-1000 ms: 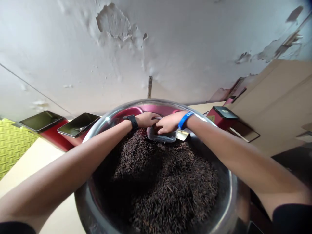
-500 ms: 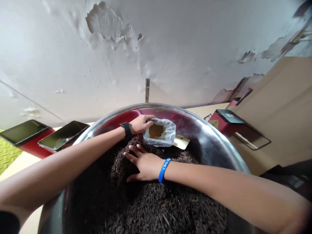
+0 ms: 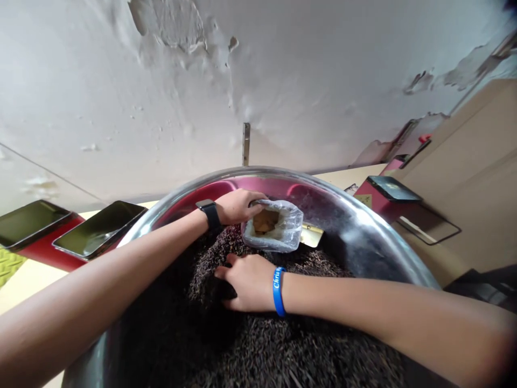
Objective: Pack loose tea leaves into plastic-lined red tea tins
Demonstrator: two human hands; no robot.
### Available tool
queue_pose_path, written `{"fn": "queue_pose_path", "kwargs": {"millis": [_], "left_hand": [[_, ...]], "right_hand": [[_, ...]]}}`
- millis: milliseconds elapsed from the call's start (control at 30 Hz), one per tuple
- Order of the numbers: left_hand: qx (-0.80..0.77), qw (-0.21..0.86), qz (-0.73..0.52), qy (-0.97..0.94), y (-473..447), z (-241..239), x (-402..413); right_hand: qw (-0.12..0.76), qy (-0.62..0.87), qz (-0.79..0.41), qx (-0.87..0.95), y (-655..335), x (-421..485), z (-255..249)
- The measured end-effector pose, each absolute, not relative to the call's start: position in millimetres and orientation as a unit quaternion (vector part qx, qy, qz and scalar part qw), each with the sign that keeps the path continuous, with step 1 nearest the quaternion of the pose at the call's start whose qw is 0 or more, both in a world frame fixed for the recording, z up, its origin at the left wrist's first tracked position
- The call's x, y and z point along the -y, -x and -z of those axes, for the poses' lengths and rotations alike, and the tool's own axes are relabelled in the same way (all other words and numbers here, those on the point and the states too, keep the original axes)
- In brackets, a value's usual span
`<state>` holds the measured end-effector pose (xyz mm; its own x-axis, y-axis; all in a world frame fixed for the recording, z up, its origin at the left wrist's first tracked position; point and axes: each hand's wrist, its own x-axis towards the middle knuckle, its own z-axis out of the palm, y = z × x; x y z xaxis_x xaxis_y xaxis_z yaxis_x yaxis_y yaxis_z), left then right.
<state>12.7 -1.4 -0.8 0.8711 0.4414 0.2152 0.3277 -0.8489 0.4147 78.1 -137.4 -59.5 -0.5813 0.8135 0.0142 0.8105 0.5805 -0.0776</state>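
My left hand (image 3: pixel 241 207), with a black watch on its wrist, grips the near-left rim of a container lined with a clear plastic bag (image 3: pixel 291 218). Its mouth faces me and shows a brownish-yellow inside; its outer body is mostly hidden. Dark dried leaves that look like loose tea (image 3: pixel 307 345) fill the big metal basin around it. Just below the container, my right hand (image 3: pixel 251 283), wearing a blue wristband, has its fingers curled into the leaves, fingertips partly buried. A gold-coloured metal piece (image 3: pixel 312 236) lies at the container's right side.
The shiny rim of the round metal basin (image 3: pixel 359 207) curves around both hands. Two open red tins (image 3: pixel 48 248) with gold insides stand outside it on the left. Right of the basin is another red tin (image 3: pixel 382 202). A peeling wall (image 3: pixel 291 97) rises close behind.
My right hand's spread fingers have curled down into the leaves. My left hand keeps hold of the lined container, which sits slightly further right and lower in view.
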Motion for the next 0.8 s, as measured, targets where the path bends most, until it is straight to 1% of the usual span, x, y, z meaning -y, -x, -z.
{"fn": "queue_pose_path", "kwargs": {"millis": [133,233,333,500,667,800], "left_hand": [[-0.202,0.187,-0.162,-0.948,-10.3,1.1,-4.2],[-0.197,0.201,-0.165,-0.945,-9.0,1.5,-6.3],[-0.193,0.213,-0.166,-0.943,-8.0,2.0,-7.5],[-0.223,0.173,-0.176,-0.943,-7.2,0.6,-6.2],[-0.235,0.163,-0.227,-0.931,-10.2,0.2,-3.8],[-0.263,0.164,-0.273,-0.911,-13.4,-0.6,-2.0]], "right_hand": [[0.01,0.42,-0.029,0.907,-74.0,145.0,47.0],[0.017,0.409,-0.048,0.911,-71.6,149.4,36.7],[0.043,0.406,-0.065,0.911,-71.7,150.6,25.0],[0.09,0.409,-0.085,0.904,-78.7,148.3,1.4],[0.137,0.423,-0.103,0.89,-90.0,147.3,-22.4],[0.155,0.438,-0.127,0.876,-97.2,146.2,-33.8]]}}
